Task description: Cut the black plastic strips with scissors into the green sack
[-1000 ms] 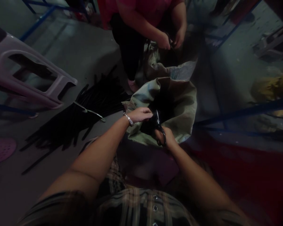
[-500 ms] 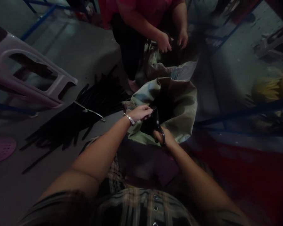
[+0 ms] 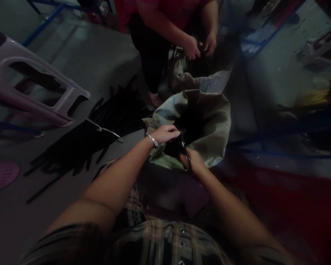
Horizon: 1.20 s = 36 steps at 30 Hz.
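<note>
Over the mouth of an open woven sack [image 3: 216,125], my right hand [image 3: 191,160] is wrapped round the handles of black scissors [image 3: 188,159], whose blades point up toward my left fingers. My left hand [image 3: 168,134], with a silver bracelet at the wrist, is closed in a pinch at the sack's left side, near the blade tips. What it pinches is dark and too small to name. The inside of the sack is black, and its contents cannot be made out.
A person in a red top [image 3: 168,14] works over a second sack [image 3: 179,73] just beyond. On the floor at the left lies a tied bundle of black strips [image 3: 99,129]. A plastic stool [image 3: 38,81] stands at far left, a blue frame [image 3: 278,136] at right.
The scissors have turned slightly and their blades look closer together. My left hand has shifted a little to the right. The other person's hands have come closer together.
</note>
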Each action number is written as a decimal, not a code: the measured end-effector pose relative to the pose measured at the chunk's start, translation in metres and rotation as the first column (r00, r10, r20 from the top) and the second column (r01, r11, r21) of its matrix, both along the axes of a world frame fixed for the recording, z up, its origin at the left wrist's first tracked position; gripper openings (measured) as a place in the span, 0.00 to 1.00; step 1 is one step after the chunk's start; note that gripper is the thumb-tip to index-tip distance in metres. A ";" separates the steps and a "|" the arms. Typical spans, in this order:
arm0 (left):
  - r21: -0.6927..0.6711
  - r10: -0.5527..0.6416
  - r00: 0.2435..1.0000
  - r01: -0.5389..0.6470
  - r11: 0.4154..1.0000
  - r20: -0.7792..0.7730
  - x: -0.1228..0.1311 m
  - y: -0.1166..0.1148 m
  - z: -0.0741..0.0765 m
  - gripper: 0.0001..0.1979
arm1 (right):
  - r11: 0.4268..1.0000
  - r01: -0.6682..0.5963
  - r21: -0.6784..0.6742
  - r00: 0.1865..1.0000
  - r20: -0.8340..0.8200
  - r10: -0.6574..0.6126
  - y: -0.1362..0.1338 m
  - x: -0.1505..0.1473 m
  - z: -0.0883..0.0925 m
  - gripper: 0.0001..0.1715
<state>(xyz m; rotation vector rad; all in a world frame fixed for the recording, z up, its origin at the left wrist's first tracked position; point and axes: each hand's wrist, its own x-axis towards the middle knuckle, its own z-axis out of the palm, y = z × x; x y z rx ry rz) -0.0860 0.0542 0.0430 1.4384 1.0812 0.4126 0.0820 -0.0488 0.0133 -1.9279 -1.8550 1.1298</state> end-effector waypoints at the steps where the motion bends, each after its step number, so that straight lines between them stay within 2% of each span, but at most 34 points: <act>1: 0.052 0.005 0.999 -0.003 0.999 -0.038 0.000 0.000 0.000 0.11 | 1.000 0.018 0.009 1.000 -0.019 -0.018 0.000 0.000 -0.001 0.15; 4: 0.201 0.024 0.992 0.002 0.980 -0.126 -0.001 0.000 0.000 0.13 | 0.998 0.067 0.017 0.994 -0.086 -0.065 -0.001 -0.001 -0.001 0.16; 6: 0.212 0.026 0.991 0.003 0.977 -0.131 -0.001 0.001 -0.001 0.14 | 0.996 0.087 0.008 0.990 -0.116 -0.085 -0.001 -0.002 -0.001 0.16; 11: 0.036 0.046 0.999 -0.046 0.998 -0.014 -0.002 0.003 -0.006 0.14 | 0.993 0.122 0.009 0.977 -0.178 -0.118 -0.001 -0.005 -0.004 0.15; 16: -0.133 0.082 0.986 -0.062 0.989 0.147 -0.004 0.005 -0.009 0.17 | 0.985 0.173 0.017 0.962 -0.215 -0.165 -0.002 -0.006 -0.007 0.15; 24: -0.198 0.111 0.973 -0.070 0.978 0.201 -0.003 0.006 -0.009 0.19 | 0.996 0.033 -0.086 0.979 -0.197 -0.050 0.001 -0.004 0.012 0.15; 29: -0.234 0.163 0.971 -0.119 0.965 0.177 -0.002 0.008 -0.010 0.19 | 0.998 0.022 -0.057 0.986 -0.162 -0.031 0.001 -0.003 0.012 0.15; 36: -0.228 -0.025 0.995 0.046 0.973 0.093 -0.001 0.001 -0.009 0.18 | 0.997 0.054 -0.049 0.987 -0.151 -0.060 0.003 -0.002 0.012 0.14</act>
